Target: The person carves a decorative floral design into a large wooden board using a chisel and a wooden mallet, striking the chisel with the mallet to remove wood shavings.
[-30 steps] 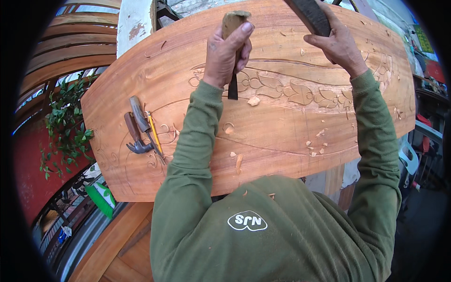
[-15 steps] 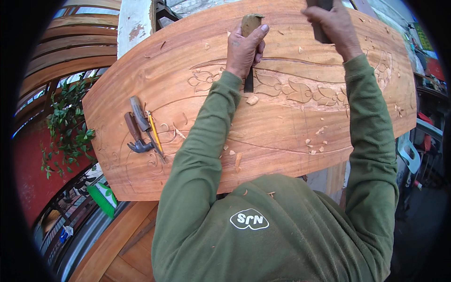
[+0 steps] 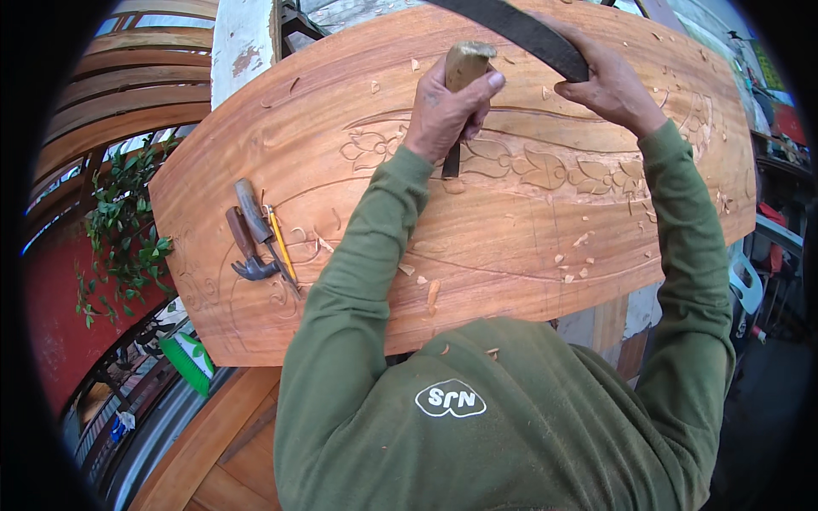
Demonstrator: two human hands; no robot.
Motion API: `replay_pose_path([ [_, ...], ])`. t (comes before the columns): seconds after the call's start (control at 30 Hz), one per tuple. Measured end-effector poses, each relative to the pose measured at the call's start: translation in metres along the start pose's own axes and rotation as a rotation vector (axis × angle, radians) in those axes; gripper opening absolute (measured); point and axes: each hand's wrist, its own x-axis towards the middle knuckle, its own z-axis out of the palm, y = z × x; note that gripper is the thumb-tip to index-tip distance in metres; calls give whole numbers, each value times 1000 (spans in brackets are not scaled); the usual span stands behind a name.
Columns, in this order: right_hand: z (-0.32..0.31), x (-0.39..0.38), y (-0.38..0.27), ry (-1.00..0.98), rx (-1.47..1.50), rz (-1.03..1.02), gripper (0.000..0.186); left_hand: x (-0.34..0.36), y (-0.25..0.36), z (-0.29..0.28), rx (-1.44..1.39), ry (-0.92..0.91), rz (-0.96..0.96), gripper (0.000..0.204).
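My left hand [image 3: 436,115] is wrapped round a wood chisel [image 3: 467,68], its pale wooden handle tilted up and its dark blade tip down at the carved wood panel [image 3: 503,234]. The tip meets the panel at the left end of a band of carved leaves [image 3: 545,170], beside a lifted chip. Above and to the right, my right hand [image 3: 618,89] grips a long dark bar [image 3: 528,32]. The bar slants up to the left, over the chisel's handle end and apart from it; its far end leaves the picture.
On the panel's left lie a claw hammer [image 3: 247,247], another handled tool [image 3: 250,209] and a yellow pencil [image 3: 279,240]. Wood chips [image 3: 433,294] are scattered about. A leafy plant [image 3: 128,230] and a green brush [image 3: 187,362] are left of the panel, a light-blue plastic chair [image 3: 745,281] right.
My right hand has moved lower and slightly right, and the bar has swung across above the chisel. My left hand and the chisel have shifted slightly toward me.
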Motion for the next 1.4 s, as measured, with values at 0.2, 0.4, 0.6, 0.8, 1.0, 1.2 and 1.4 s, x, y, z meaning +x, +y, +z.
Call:
replay_pose_path([
  [0.2, -18, -15, -29, 196, 349, 388, 93, 5, -4, 1, -2, 11, -6, 28],
  [0.4, -23, -19, -28, 328, 647, 284, 101, 15, -5, -19, -163, 258, 117, 32],
  [0.6, -18, 0, -18, 443, 642, 57, 97, 19, -13, -7, -106, 187, 46, 36],
  [0.8, -39, 6, -36, -109, 497, 241, 85, 21, -15, 4, -83, 73, 1, 29],
  [1.0, -34, 20, -51, -36, 167, 410, 87, 16, -16, -1, -58, 47, -45, 29],
  [1.2, -10, 2, -10, -345, 114, 517, 88, 14, -17, 6, -4, 14, -82, 29],
  [1.4, 4, -3, 0, 120, 348, 427, 88, 21, -23, 2, -6, 6, -104, 30],
])
